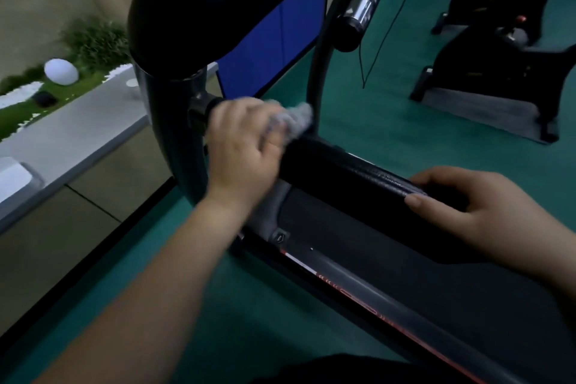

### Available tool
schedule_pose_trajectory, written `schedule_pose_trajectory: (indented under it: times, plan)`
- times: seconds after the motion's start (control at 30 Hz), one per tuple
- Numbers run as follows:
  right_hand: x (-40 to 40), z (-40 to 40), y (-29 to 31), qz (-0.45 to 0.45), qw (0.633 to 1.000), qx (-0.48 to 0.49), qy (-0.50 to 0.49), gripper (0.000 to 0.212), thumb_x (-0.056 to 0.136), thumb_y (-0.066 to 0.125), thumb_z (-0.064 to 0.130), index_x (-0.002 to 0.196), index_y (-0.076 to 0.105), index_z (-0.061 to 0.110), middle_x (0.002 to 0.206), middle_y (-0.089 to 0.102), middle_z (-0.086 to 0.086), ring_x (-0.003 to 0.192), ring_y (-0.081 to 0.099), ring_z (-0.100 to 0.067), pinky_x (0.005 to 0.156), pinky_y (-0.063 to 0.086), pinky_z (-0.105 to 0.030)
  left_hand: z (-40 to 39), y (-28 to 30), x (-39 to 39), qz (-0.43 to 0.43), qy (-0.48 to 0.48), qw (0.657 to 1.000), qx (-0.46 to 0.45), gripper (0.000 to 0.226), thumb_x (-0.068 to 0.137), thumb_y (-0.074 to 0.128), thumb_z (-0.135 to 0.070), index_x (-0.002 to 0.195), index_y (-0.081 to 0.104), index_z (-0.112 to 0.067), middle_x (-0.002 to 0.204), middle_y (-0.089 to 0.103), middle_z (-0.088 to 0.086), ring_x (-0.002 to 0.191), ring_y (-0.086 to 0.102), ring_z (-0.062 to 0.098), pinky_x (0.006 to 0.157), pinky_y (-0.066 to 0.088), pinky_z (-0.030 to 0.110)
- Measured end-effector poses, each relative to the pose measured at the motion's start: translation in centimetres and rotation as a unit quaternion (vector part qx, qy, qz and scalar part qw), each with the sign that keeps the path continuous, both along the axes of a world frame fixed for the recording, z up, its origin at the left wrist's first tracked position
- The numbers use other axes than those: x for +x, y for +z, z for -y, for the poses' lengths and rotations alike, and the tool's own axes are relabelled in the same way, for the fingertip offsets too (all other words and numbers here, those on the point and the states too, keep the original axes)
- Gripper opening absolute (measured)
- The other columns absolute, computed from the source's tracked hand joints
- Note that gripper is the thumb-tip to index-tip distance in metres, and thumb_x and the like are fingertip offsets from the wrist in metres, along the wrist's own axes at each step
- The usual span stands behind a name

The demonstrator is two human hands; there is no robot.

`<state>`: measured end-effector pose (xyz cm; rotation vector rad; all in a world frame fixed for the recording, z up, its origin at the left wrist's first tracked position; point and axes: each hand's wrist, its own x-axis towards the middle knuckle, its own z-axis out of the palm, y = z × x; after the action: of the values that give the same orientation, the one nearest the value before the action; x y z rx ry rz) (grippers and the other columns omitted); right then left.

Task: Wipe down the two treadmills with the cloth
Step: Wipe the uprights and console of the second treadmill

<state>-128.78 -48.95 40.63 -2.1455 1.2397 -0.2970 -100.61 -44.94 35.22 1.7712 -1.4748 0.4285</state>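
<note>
Cloth (pixel 294 117) blurred (mostly hidden) in L hand (pixel 246 146) | R hand (pixel 473 209) on treadmill (pixel 358 178)

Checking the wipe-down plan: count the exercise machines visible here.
2: the near treadmill under both hands, and another machine at upper right, possibly the second treadmill. Others may be out of frame.

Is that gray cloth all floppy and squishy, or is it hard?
Probably floppy: the cloth is bunched into soft folds in the left hand. It looks light, since a few fingers hold it. It likely won't slip on the treadmill cover.
</note>
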Motion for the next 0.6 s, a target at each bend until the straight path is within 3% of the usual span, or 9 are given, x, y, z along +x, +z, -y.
schedule_pose_trajectory:
  times: [0.1, 0.17, 0.27, 0.33, 0.43, 0.53, 0.6]
  plan:
    - [-0.1, 0.0, -0.1, 0.007, 1.0, 0.0, -0.002, 0.049, 0.059, 0.047, 0.075, 0.089, 0.064, 0.041, 0.081, 0.069, 0.021, 0.069, 0.064, 0.003, 0.066, 0.052, -0.026, 0.5, 0.1, 2.1, -0.089, 0.072, 0.993, -0.024, 0.036, 0.093, 0.044, -0.034, 0.106, 0.069, -0.012, 0.108, 0.061, 0.008, 0.108, 0.048, 0.034, 0.093, 0.031, 0.028]
    - [-0.1, 0.2, -0.3, 0.007, 1.0, -0.003, -0.003, 0.051, 0.059, 0.047, 0.075, 0.09, 0.065, 0.04, 0.08, 0.069, 0.019, 0.07, 0.064, 0.003, 0.066, 0.051, -0.025, 0.0, -0.6, -0.8, -0.133, 0.073, 0.988, -0.042, 0.03, 0.092, 0.047, -0.03, 0.107, 0.067, -0.013, 0.113, 0.058, 0.008, 0.115, 0.043, 0.031, 0.097, 0.031, 0.03]
    - [-0.2, 0.4, -0.4, 0.01, 1.0, -0.003, -0.002, 0.053, 0.059, 0.047, 0.075, 0.092, 0.065, 0.038, 0.079, 0.07, 0.017, 0.068, 0.064, 0.002, 0.066, 0.051, -0.025, -1.9, -2.1, -7.0, -0.134, 0.001, 0.989, -0.058, 0.022, 0.093, 0.052, -0.027, 0.11, 0.063, -0.021, 0.12, 0.053, 0.005, 0.121, 0.038, 0.024, 0.103, 0.03, 0.028]
    - [-0.2, 0.4, -0.5, 0.014, 1.0, 0.004, 0.001, 0.052, 0.059, 0.047, 0.075, 0.092, 0.065, 0.038, 0.078, 0.07, 0.017, 0.067, 0.064, 0.002, 0.065, 0.052, -0.025, -2.2, -2.6, -6.8, -0.102, -0.033, 0.992, -0.066, 0.023, 0.093, 0.053, -0.027, 0.113, 0.063, -0.023, 0.121, 0.054, 0.006, 0.119, 0.041, 0.027, 0.104, 0.03, 0.027]
    - [-0.2, 0.4, -0.4, 0.016, 1.0, -0.003, 0.005, 0.051, 0.058, 0.047, 0.074, 0.09, 0.065, 0.039, 0.08, 0.071, 0.015, 0.071, 0.064, 0.003, 0.066, 0.05, -0.022, -0.7, -2.4, -3.2, -0.139, 0.045, 0.985, -0.091, 0.025, 0.095, 0.052, -0.025, 0.116, 0.065, -0.021, 0.123, 0.054, 0.01, 0.118, 0.041, 0.029, 0.103, 0.031, 0.022]
    - [-0.1, 0.2, -0.1, 0.016, 1.0, -0.008, 0.007, 0.049, 0.058, 0.047, 0.074, 0.088, 0.064, 0.04, 0.081, 0.071, 0.015, 0.073, 0.063, 0.005, 0.065, 0.049, -0.019, 0.6, -1.9, -2.7, -0.281, 0.114, 0.936, -0.18, 0.032, 0.096, 0.048, -0.022, 0.124, 0.062, -0.014, 0.135, 0.046, 0.015, 0.128, 0.04, 0.027, 0.101, 0.022, 0.002]
    - [0.0, 0.2, -0.1, 0.015, 1.0, -0.008, 0.004, 0.05, 0.058, 0.046, 0.074, 0.088, 0.064, 0.038, 0.081, 0.07, 0.015, 0.073, 0.063, 0.004, 0.065, 0.048, -0.018, 0.9, -2.0, -5.8, -0.391, 0.111, 0.886, -0.222, 0.036, 0.098, 0.047, -0.014, 0.133, 0.054, -0.014, 0.145, 0.035, 0.016, 0.134, 0.037, 0.019, 0.099, 0.026, -0.001]
